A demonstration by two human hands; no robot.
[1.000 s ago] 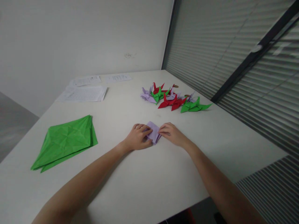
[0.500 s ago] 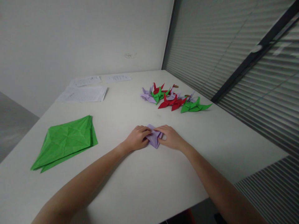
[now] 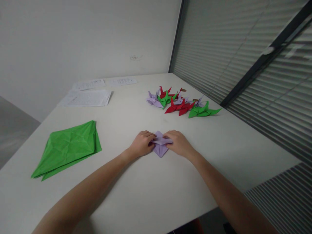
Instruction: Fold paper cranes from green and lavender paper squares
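A small folded piece of lilac paper [image 3: 160, 144] lies on the white table [image 3: 151, 191] in front of me. My left hand [image 3: 141, 145] pinches its left side with curled fingers. My right hand [image 3: 179, 143] presses and pinches its right side, fingertips on the top flap. The paper's lower point sticks out toward me between the two hands.
A stack of green paper sheets [image 3: 67, 148] lies to the left. Several finished origami figures in red, green and lilac [image 3: 181, 103] sit at the back right. Printed white sheets [image 3: 86, 97] lie at the far left. Window blinds [image 3: 246, 61] run along the table's right edge.
The lilac paper has been turned and folded: its flat square shape now shows a downward point with a flap across the top. Both hands closed in slightly toward each other.
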